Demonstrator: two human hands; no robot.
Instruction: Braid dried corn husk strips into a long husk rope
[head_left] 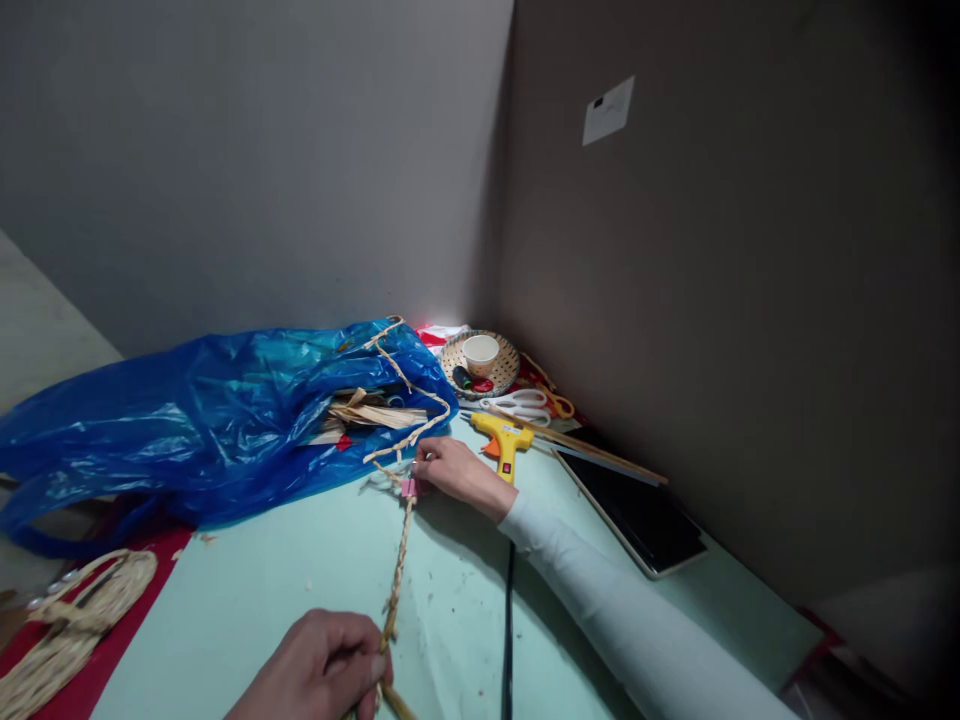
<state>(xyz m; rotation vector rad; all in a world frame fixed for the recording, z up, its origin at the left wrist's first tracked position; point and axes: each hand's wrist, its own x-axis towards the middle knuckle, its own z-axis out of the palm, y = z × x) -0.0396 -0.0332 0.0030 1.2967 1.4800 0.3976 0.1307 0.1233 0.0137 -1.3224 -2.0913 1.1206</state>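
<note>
Table: we see a pale green top set into a corner of two walls.
Blue bag: we note it is the largest thing here, crumpled along the far left of the table, its mouth open toward the centre with flat straw strips showing inside.
Tablet: we find it dark and flat at the right edge.
Woven piece: we log it at the near left corner, on red cloth.
Basket: we see it in the far corner, with a small white cup in it.
Scissors: beside the basket.
Glue gun: yellow, just behind our right hand.
Braid: we record it running taut across the table's middle between both hands, then looping on over the bag.
Right hand: fingers closed, pinching the braid at a pink clip.
Left hand: at the near edge, closed around the braid's near end.
</note>
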